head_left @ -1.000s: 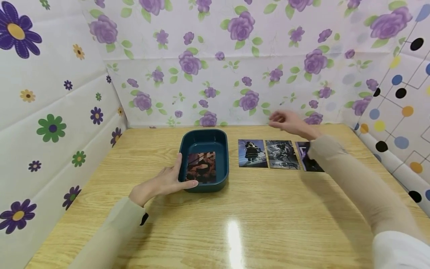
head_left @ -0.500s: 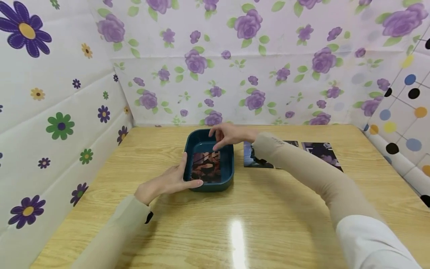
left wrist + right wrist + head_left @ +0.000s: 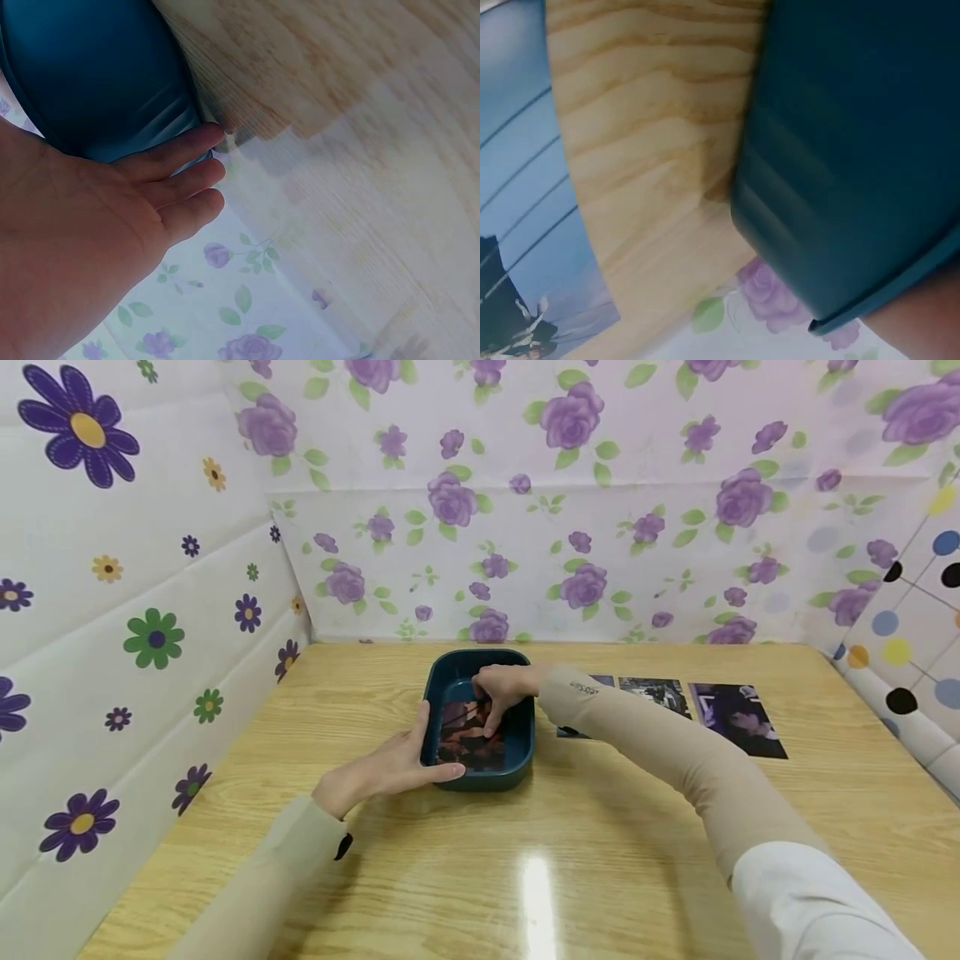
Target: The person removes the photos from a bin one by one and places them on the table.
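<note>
A dark teal, deep rectangular box (image 3: 483, 782) stands on the table with a dark reddish photo card (image 3: 461, 750) lying flat in it. My left hand (image 3: 386, 766) lies along its near left corner, the thumb at the front rim and the fingers against the left side. In the left wrist view those straight fingers (image 3: 176, 184) rest beside the box wall (image 3: 97, 75). My right hand (image 3: 501, 687) reaches down into the box over the right rim. Its thumb tip is over the card, apart from the bent index finger.
To the right lie three photo cards in a row: one partly under the right sleeve, a grey one (image 3: 656, 692) and a purple-black one (image 3: 738, 718). In the right wrist view a bluish card (image 3: 525, 150) lies beside the box. Flowered cloth (image 3: 390, 543) hangs behind the wooden table (image 3: 420, 877).
My right hand has swung left from above the row of cards and lowered into the box. The left hand has stayed at the box's corner. The view has shifted slightly.
</note>
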Available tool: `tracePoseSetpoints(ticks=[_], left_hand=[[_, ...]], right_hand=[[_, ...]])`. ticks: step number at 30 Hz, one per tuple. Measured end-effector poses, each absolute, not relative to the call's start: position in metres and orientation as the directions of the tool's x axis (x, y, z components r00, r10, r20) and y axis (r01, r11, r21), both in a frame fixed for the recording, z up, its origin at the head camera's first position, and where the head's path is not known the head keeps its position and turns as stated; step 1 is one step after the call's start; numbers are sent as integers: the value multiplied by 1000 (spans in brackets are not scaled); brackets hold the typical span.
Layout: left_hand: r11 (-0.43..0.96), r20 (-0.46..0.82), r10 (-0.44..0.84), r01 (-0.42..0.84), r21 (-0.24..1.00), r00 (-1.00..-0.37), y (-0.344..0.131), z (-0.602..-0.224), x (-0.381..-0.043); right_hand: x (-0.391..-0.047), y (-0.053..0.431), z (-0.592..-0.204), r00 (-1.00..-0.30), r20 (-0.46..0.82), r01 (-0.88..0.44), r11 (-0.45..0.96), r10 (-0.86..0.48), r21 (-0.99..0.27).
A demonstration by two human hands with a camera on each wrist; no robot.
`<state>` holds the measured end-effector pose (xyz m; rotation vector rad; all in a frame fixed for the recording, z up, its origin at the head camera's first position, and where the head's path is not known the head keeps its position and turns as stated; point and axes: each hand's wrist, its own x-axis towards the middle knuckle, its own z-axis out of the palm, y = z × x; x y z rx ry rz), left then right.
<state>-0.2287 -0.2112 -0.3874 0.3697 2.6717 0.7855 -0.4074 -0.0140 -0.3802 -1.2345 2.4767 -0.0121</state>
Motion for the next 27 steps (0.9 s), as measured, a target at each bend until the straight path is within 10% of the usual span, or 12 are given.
tracePoseSetpoints(ticks=[17,27], left_hand=[[808,-251,330,134,574,-910,-210,-388,-229],[822,-269,319,124,555,-909,-209,-386,-229]], right_hand=[[-383,-5,-377,-613,-47,-693,565,-789,-448],[-378,12,-366,-690,-139,-285,443,-711,-850]])
